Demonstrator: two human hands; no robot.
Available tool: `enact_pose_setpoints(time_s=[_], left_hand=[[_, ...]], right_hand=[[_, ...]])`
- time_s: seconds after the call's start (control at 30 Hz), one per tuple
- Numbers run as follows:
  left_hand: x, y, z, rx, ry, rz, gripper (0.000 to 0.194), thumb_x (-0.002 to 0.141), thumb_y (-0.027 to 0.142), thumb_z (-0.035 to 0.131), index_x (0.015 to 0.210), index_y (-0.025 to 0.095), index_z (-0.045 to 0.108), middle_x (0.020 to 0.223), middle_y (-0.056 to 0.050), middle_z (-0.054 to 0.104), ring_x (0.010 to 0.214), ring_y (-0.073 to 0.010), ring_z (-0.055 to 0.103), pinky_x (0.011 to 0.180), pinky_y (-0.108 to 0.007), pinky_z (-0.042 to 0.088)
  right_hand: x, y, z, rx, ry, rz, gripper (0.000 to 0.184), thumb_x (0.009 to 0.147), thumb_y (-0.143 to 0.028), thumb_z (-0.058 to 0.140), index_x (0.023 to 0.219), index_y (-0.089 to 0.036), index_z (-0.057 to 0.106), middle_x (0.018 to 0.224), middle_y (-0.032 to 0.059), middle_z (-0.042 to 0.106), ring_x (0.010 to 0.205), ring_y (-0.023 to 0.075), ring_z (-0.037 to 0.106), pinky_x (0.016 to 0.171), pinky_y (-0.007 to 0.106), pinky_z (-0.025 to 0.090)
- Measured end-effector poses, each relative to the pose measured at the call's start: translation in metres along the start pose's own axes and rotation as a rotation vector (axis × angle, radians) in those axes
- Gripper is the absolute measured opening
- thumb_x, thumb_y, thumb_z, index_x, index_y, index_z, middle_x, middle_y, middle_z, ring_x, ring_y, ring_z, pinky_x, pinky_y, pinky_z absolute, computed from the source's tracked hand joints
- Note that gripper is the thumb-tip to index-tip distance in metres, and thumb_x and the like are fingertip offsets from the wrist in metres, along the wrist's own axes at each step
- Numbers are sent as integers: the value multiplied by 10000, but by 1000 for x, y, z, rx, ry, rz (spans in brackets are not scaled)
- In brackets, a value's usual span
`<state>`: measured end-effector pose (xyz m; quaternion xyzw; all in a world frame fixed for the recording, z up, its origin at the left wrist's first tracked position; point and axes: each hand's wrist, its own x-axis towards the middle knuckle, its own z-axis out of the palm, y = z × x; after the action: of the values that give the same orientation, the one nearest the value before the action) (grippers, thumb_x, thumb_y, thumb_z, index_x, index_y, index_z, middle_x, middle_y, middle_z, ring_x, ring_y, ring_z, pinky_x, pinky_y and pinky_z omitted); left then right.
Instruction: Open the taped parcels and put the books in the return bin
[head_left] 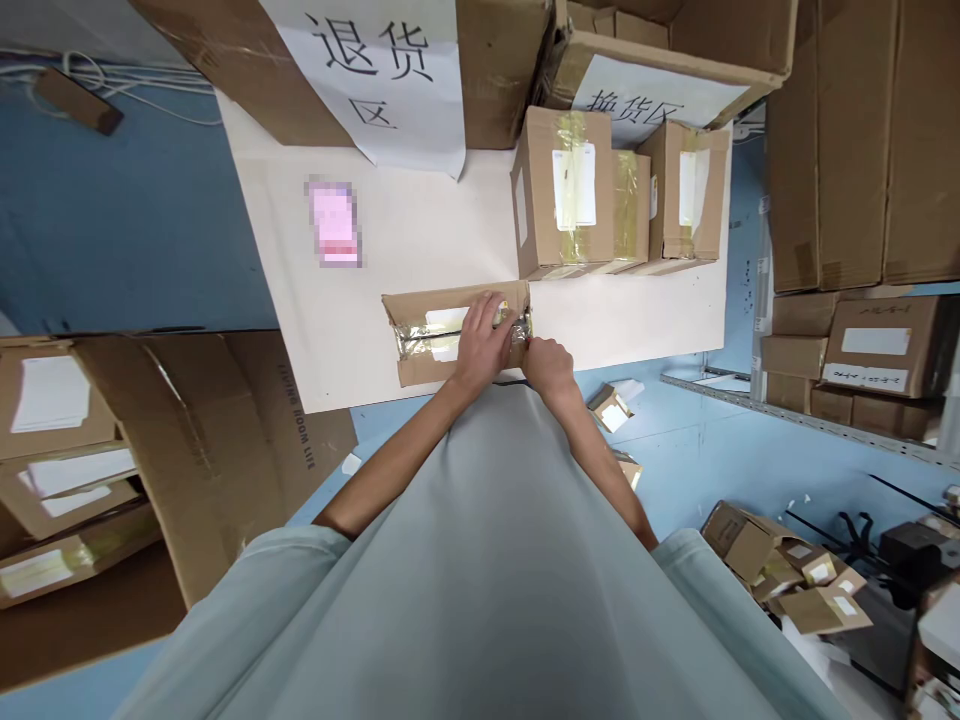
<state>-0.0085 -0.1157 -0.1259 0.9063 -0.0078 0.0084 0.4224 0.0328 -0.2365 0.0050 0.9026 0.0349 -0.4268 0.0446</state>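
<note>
A small cardboard box (412, 372) lies near the front edge of the white table, its taped top showing a dark lengthwise slit and a white label. My left hand (482, 345) rests over the right part of that top, fingers stretched out and the thumb apart. At the box's right end, my right hand (549, 368) is closed in a fist against the corner. What sits inside the fist is hidden. Crumpled clear tape (523, 322) shows at that end beside my fingers.
Taped boxes (600, 235) stand at the table's right, before a large labelled carton (750, 75). Another big carton (495, 75) stands behind. A blurred pink item (335, 222) lies on the table (420, 225). Small boxes (611, 408) lie on the floor; an open carton (210, 440) stands left.
</note>
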Motion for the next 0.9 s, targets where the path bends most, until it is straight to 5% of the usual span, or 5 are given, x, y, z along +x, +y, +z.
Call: enact_pose_setpoints(time_s=[0.1,0.23,0.37,0.63,0.9], left_hand=[[-10,-12,-32,0,25,-4,369,1155,335,499,1443,273,722,1716,-142,594,1708,-348,429,1398,-634,364],[-27,-58,-107,50,160,-110,414,1136,374,583,1531,287,673,1705,-131,577,1665,-360,454,1382,-626,385],[-23,-108,-161,20,28,-197,472,1049,364,716,1511,266,707,1468,-127,720,1387,-359,642,1234,-578,547],[6,-130,-170,-84,-119,-183,269,924,222,812,1189,241,848,1186,-71,773,969,-242,728,954,-435,641],[3,-138,-160,-225,-69,-175,260,906,120,809,1136,232,853,1148,-55,758,990,-225,740,950,-409,676]], right_hand=[[-21,6,1,2,56,47,363,1171,-197,443,1377,-101,726,1328,267,800,1270,336,792,987,369,592],[-54,10,0,102,81,-35,327,1186,-299,467,1337,-182,732,1171,163,860,1072,306,834,898,338,576],[-63,-22,1,326,18,-226,222,1150,-270,515,1198,-254,730,1037,40,867,821,216,816,797,269,543],[-39,-128,10,302,56,-354,230,1149,-244,498,1212,-214,717,943,80,843,865,273,800,837,308,544],[-24,-160,23,298,16,-264,254,1137,-221,486,1179,-196,735,940,76,862,850,241,830,856,271,577]])
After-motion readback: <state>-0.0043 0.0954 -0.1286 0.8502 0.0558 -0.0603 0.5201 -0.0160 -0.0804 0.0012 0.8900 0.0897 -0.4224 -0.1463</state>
